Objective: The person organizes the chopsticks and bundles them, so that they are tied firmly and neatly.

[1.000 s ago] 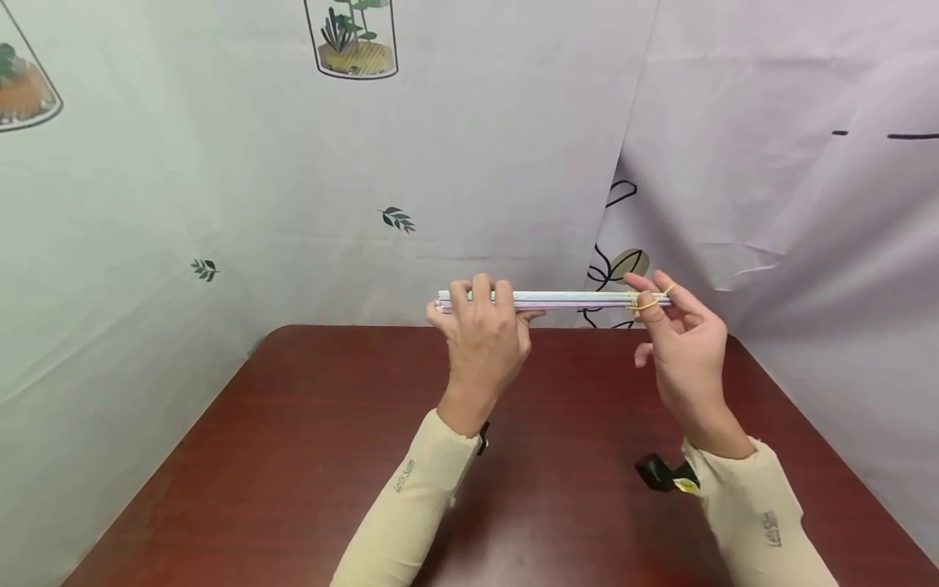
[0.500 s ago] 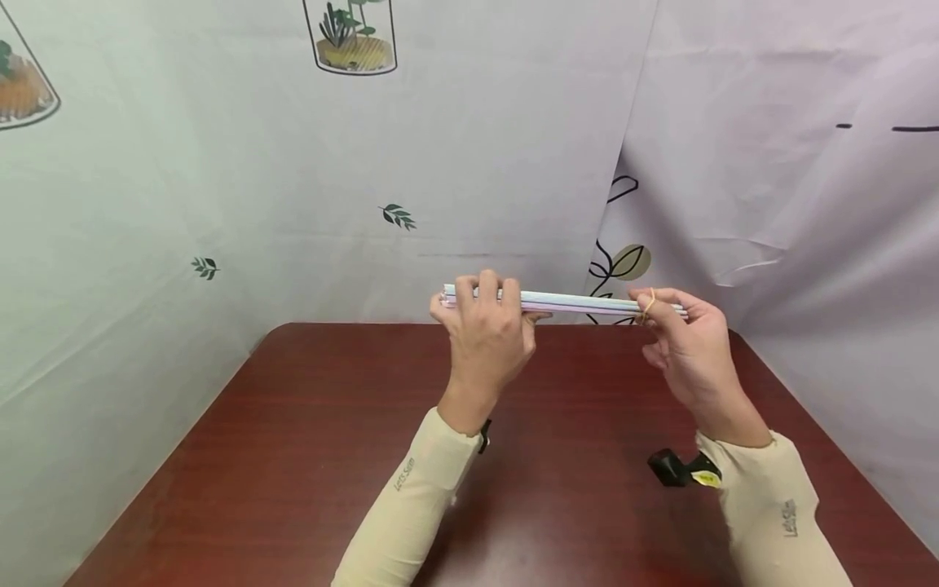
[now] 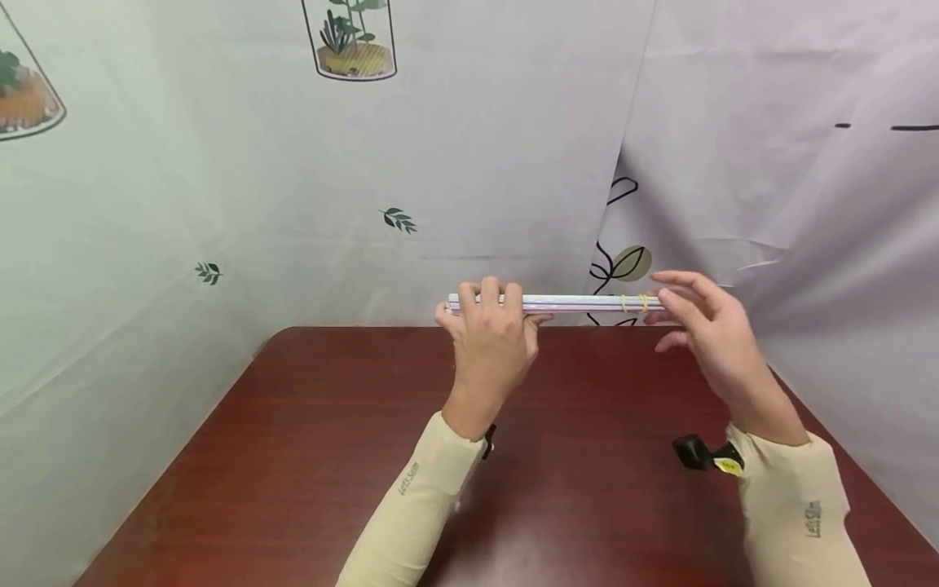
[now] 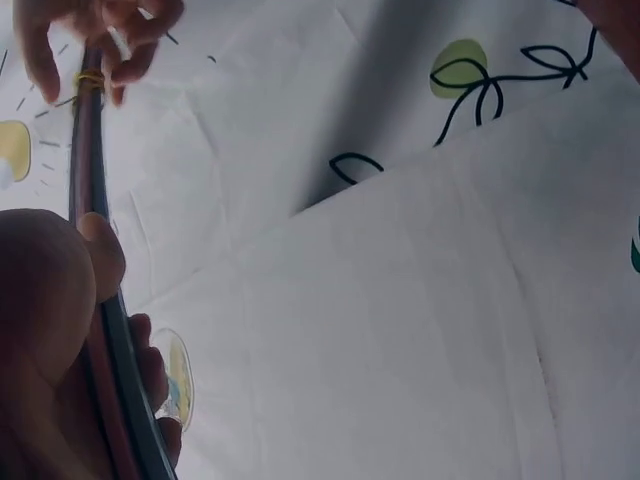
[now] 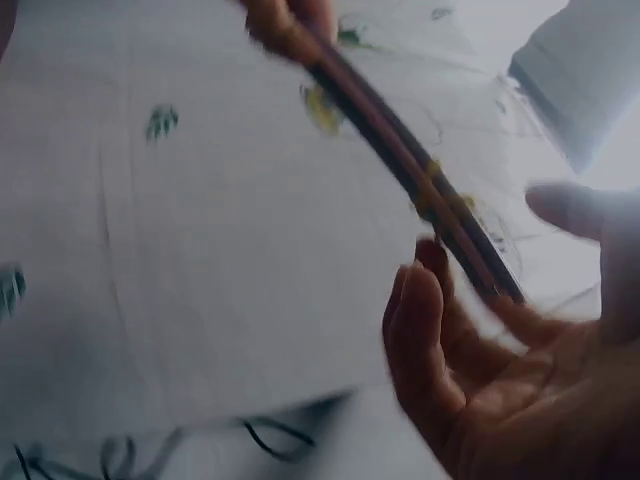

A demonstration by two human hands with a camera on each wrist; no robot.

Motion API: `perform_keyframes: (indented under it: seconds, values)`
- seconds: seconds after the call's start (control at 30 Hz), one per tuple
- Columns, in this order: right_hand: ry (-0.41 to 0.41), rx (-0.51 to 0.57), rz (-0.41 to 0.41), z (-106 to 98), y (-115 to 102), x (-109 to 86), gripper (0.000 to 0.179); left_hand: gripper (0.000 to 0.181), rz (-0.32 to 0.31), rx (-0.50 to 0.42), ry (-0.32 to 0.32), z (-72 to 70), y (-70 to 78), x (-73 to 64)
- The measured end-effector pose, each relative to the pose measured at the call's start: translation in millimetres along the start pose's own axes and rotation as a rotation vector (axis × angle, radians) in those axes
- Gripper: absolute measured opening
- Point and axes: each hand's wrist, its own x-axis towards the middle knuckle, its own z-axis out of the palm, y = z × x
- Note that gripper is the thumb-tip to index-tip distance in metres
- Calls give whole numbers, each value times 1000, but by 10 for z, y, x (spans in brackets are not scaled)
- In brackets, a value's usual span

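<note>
My left hand (image 3: 490,346) grips the left part of a bundle of long, thin, straw-like sticks (image 3: 572,304), pale blue and lilac, held level above the table's far edge. In the left wrist view the thumb (image 4: 103,255) lies along one side of the bundle, fingers curled round the other. Yellow rubber bands (image 3: 643,303) circle the bundle near its right end, one set slightly left of the others. Around that end hovers my right hand (image 3: 707,326), fingers loosely spread. The right wrist view has its fingers (image 5: 415,315) and thumb apart, with the bundle's tip by the palm.
A dark red-brown table (image 3: 352,456) with rounded far corners lies below the hands. White printed cloth (image 3: 499,163) hangs behind and along both sides. A black wrist camera (image 3: 693,452) juts from the right sleeve.
The rubber band stretched over my right fingers now sits round the bundle. My right hand has loosened and drawn back to the right. The left keeps its grip, shifting slightly right.
</note>
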Motion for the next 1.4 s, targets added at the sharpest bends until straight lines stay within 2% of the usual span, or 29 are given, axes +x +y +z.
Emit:
perform_keyframes:
  seconds: [0.13, 0.23, 0.3, 0.4, 0.47, 0.5, 0.57, 0.63, 0.77, 0.9, 0.97, 1.07, 1.13, 1.27, 1.4]
  values:
    - [49, -204, -131, -73, -3, -5, 27, 46, -3, 10, 9, 8, -14, 22]
    - [31, -296, -187, -92, 23, -7, 30, 44, 12, -9, 34, 19, 10, 24]
    - [34, -414, -255, -80, 55, -4, 30, 40, 20, -16, 53, 24, 34, 18]
    - [50, -624, -425, -49, 96, 19, 35, 28, 26, -8, 77, 26, 70, 10]
    - [83, -779, -570, -10, 110, 34, 18, 17, 25, -8, 91, 17, 100, 5]
    - [94, -849, -639, 18, 112, 37, 16, 12, 23, -8, 93, 14, 118, -1]
    - [107, -959, -747, 105, 120, 32, 29, 5, 28, -11, 99, 4, 161, -23]
    - [97, -1040, -826, 197, 137, 23, 46, 5, 41, -12, 101, 5, 205, -49]
    - [36, -1082, -850, 261, 130, 22, 45, 5, 52, -2, 93, 12, 235, -60]
    - [14, -1096, -809, 129, 42, 12, 54, 5, 21, 6, 89, 21, 197, -28]
    - [14, -1120, -820, 73, 25, 4, 49, 4, 16, 8, 95, 25, 185, -22]
    - [15, -1182, -871, 75, 59, 9, 28, 6, 25, 10, 97, 31, 195, -32]
    - [31, -1202, -923, 133, 110, 24, 22, 6, 24, 9, 95, 30, 216, -43]
    - [72, -1239, -1027, 291, 203, 41, 21, 4, 33, -1, 117, 22, 279, -75]
    - [41, -1267, -1048, 345, 212, 41, 30, 5, 61, -14, 119, 10, 320, -92]
